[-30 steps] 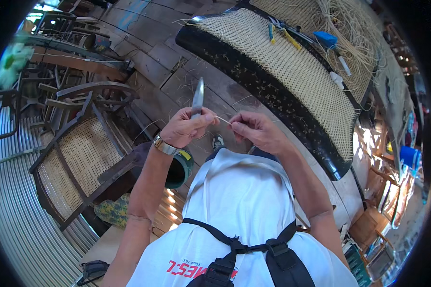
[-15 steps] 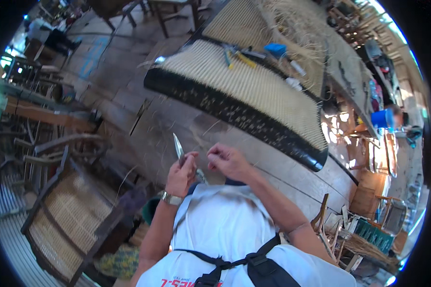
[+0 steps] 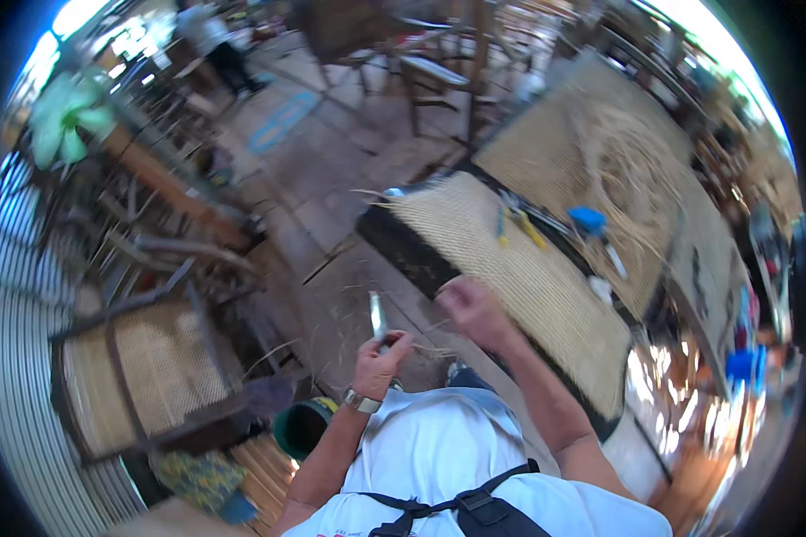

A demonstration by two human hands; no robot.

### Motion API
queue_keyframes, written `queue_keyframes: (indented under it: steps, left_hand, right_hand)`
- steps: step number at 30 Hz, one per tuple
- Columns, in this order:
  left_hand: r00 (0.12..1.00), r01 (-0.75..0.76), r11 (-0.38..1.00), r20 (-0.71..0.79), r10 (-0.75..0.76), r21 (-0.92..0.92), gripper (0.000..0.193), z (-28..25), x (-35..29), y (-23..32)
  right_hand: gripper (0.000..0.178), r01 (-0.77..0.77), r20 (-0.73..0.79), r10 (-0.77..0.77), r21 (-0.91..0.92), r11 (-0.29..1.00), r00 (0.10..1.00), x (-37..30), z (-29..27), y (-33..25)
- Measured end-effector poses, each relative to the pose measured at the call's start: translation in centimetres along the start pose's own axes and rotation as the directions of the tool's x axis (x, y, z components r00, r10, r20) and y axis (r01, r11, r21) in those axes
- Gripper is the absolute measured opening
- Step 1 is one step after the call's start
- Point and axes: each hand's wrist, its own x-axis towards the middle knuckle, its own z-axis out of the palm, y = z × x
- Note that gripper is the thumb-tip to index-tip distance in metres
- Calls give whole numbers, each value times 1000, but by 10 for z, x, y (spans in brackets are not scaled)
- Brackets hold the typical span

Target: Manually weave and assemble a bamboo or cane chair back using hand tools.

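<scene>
In my left hand is a knife, its pale blade pointing up and away from me. A light thin strand shows just right of that hand, and I cannot tell whether the hand holds it. My right hand is over the dark near edge of a woven cane panel. Its fingers are curled together and somewhat blurred. Whatever they pinch is too small to make out, and whether they touch the edge is unclear.
Yellow-handled pliers and a blue object lie on the panel, near a heap of loose cane strands. At left are a cane-backed chair and a dark green bucket. A person stands far off.
My view has turned, so the panel appears lower and further right. My right hand has moved away from my left, out to the panel's edge. The knife stays in my left hand.
</scene>
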Motion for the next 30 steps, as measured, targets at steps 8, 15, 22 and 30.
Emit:
queue_keyframes:
  steps: [8,15,22,30]
  left_hand:
    - [987,-151,986,-36,154,70,18,2,-34,2]
    - [963,-41,954,-265,-42,-298,14,-16,-42,-8]
    - [936,-89,937,-351,-37,-337,14,-28,-43,1]
    - [969,-40,965,-245,-26,-261,16,-59,-50,11]
  right_hand:
    - [63,-537,-315,436,-459,708,843,172,-92,124]
    - [51,-430,-120,487,-678,596,865,215,-59,201]
    - [26,-436,-412,179,-696,570,893,184,-64,174]
    - [32,-91,-186,306,704,705,934,29,-128,16]
